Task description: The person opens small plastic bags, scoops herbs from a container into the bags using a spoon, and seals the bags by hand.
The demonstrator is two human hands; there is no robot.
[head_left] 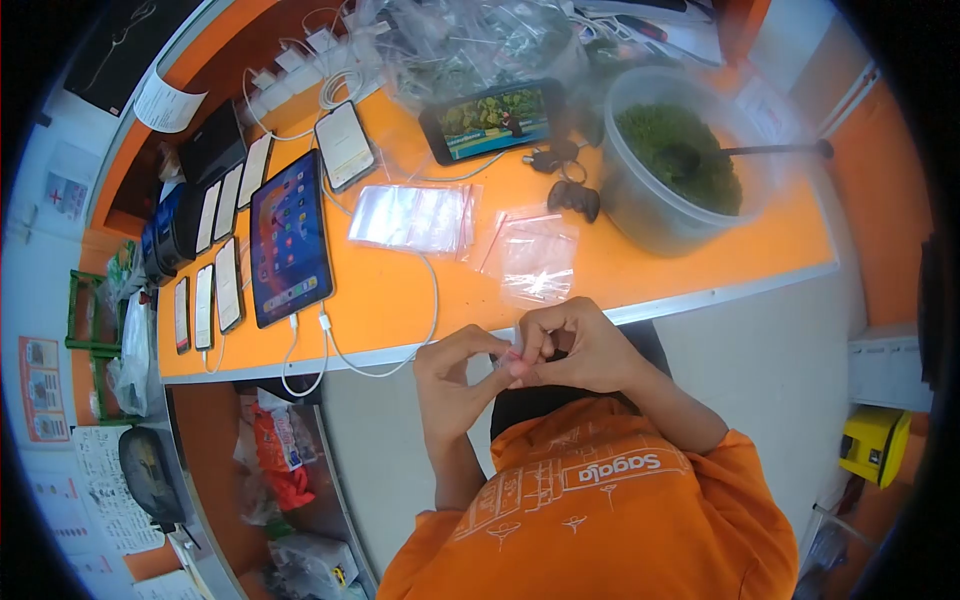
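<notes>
Close to my chest, at the front edge of the table, both hands meet fingertip to fingertip. My left hand [455,372] and my right hand [585,348] are closed in a pinch on a small clear zip bag [514,357] with a pinkish-red edge. Most of that bag is hidden by my fingers. Just beyond my hands lie several loose zip bags [538,258] with red seals. A thicker stack of zip bags [412,215] lies to their left.
A clear tub [655,215] of green granular material with a dark-handled scoop [770,151] stands at the right. Keys [553,157] and a propped phone [495,120] are farther back. A tablet [290,237], several phones and white cables [436,300] occupy the left.
</notes>
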